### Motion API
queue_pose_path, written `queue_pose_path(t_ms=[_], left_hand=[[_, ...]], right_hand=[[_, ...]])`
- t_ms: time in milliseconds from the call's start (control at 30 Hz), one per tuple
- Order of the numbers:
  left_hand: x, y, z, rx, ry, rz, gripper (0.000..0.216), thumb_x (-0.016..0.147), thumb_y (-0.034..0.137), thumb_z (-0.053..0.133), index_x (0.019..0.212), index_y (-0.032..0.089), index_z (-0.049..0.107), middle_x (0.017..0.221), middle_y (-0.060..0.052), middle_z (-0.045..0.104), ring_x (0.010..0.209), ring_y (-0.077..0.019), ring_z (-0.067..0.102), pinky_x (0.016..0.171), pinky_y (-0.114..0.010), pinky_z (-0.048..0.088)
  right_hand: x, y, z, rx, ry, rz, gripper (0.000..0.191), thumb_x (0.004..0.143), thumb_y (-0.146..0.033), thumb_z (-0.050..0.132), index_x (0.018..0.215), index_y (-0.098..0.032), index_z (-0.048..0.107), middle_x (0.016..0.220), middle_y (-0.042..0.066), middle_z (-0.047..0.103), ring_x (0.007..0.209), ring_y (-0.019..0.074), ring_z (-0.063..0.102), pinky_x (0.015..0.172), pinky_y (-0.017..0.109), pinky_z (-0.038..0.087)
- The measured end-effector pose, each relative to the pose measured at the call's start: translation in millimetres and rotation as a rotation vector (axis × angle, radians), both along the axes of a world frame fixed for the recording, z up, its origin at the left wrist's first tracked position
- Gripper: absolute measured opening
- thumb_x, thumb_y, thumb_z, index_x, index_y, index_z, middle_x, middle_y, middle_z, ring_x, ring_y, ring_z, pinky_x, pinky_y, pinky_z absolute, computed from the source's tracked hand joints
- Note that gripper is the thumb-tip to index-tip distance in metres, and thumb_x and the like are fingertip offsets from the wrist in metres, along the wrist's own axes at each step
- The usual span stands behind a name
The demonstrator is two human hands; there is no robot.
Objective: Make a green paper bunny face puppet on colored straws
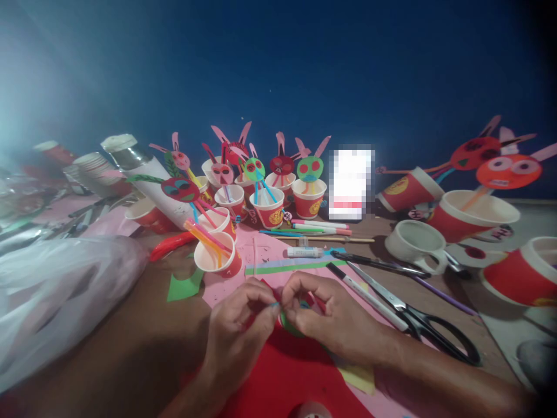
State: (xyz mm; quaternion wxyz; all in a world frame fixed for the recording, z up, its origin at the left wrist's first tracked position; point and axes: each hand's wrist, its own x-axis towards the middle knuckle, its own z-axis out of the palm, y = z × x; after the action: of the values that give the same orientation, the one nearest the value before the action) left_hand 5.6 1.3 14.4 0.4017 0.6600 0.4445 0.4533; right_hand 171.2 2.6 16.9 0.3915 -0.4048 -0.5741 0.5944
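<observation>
Two hands, one tiny pinch!

Right above the red sheet [278,377], the left hand [237,325] is pinching a blue sliver [275,304], thumb and forefinger clamped on it. Just beside it, the right hand [319,307] is curling over a green piece [292,329], its fingers looking clamped on that and covering most of it. The fingertips of both hands are almost meeting!

This is looking like fine, two-handed paper work, and it's calling for a light grip: the right fingers steadying the green piece by its edge, the left pinching close to the sliver's end so nothing is creasing. Hands staying low over the sheet would be helping too.

And the direction? The sliver's visible bit is seeming to run sideways, pointing from the left fingertips toward the right ones; its full long axis is hiding in the pinch. The green piece is showing a curved lower edge, but which way it's facing, I cannot tell. Scissors [401,306] and a marker [368,296] are lying on the right, well apart.
</observation>
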Motion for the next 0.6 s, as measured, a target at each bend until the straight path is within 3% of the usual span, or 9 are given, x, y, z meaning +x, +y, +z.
queue_pose_path(t_ms=[67, 133, 300, 433, 600], left_hand=[[-0.1, 1.9, -4.5, -0.299, -0.134, 0.033, 0.006, 0.074, 0.013, 0.058, 0.069, 0.016, 0.057, 0.064, 0.002, 0.055, 0.049, -0.0073, 0.051, 0.045, -0.018, 0.041], [0.0, 2.8, -8.2, -0.461, -0.239, 0.040, 0.007, 0.074, 0.018, 0.060, 0.070, 0.015, 0.057, 0.058, 0.004, 0.054, 0.044, -0.0061, 0.048, 0.044, -0.018, 0.039], [4.2, 1.7, -8.3, -0.560, -0.268, 0.011, 0.010, 0.070, 0.020, 0.064, 0.068, 0.015, 0.055, 0.045, 0.005, 0.051, 0.040, -0.0064, 0.046, 0.044, -0.018, 0.036], [6.6, 2.5, -6.3, -0.581, -0.277, 0.016, 0.014, 0.067, 0.023, 0.066, 0.067, 0.014, 0.055, 0.046, 0.005, 0.052, 0.041, -0.0071, 0.047, 0.044, -0.019, 0.037], [4.5, 3.9, -10.8, -0.654, -0.297, -0.060, 0.018, 0.068, 0.028, 0.067, 0.072, 0.015, 0.056, 0.045, 0.005, 0.053, 0.040, -0.0075, 0.046, 0.042, -0.019, 0.035]], right_hand=[[-1.1, -0.4, 0.1, 0.106, -0.074, -0.057, 0.013, 0.069, -0.007, 0.052, 0.073, -0.018, 0.057, 0.069, -0.003, 0.055, 0.065, 0.0102, 0.048, 0.062, 0.021, 0.038], [-2.0, -0.2, -1.6, 0.156, -0.106, -0.082, 0.010, 0.071, -0.010, 0.055, 0.075, -0.019, 0.058, 0.071, -0.003, 0.057, 0.066, 0.0107, 0.049, 0.061, 0.021, 0.038], [-2.8, 0.5, -6.3, 0.167, -0.185, -0.122, 0.007, 0.076, -0.016, 0.056, 0.069, -0.019, 0.056, 0.068, -0.003, 0.057, 0.065, 0.0110, 0.051, 0.062, 0.022, 0.039], [-2.7, -0.7, -8.3, 0.052, -0.196, -0.104, 0.012, 0.078, -0.016, 0.053, 0.066, -0.019, 0.054, 0.059, -0.006, 0.051, 0.053, 0.0079, 0.045, 0.056, 0.021, 0.038], [-0.9, 1.9, -11.0, -0.093, -0.060, -0.076, 0.012, 0.079, -0.019, 0.051, 0.067, -0.018, 0.051, 0.058, -0.006, 0.044, 0.049, 0.0065, 0.039, 0.050, 0.020, 0.034]])
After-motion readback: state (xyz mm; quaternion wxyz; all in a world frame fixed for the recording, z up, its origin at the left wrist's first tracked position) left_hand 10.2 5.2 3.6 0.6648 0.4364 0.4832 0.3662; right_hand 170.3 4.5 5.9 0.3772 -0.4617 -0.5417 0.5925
